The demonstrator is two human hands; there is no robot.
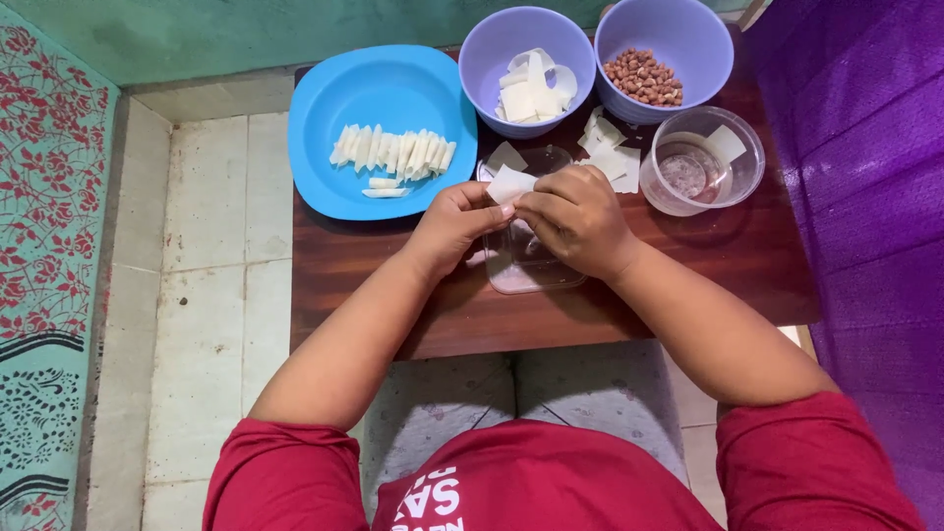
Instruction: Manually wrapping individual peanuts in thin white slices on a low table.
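Rolling step: left hand (454, 218) and right hand (578, 218) pinch a white wrapper square (511, 183) closed-fingered above the clear tray (531, 264); finished rolls (393, 152) lie at ten o'clock, so tight, even rolling seems needed next.

Both forearms reach up from the red sleeves at six o'clock and converge toward twelve; the left hand (454, 221) comes in from seven o'clock, fingers curled, thumb and fingertips pinched together; the right hand (577, 218) comes in from five o'clock, knuckles up, fingers bent inward; the fingertips of both hands meet.
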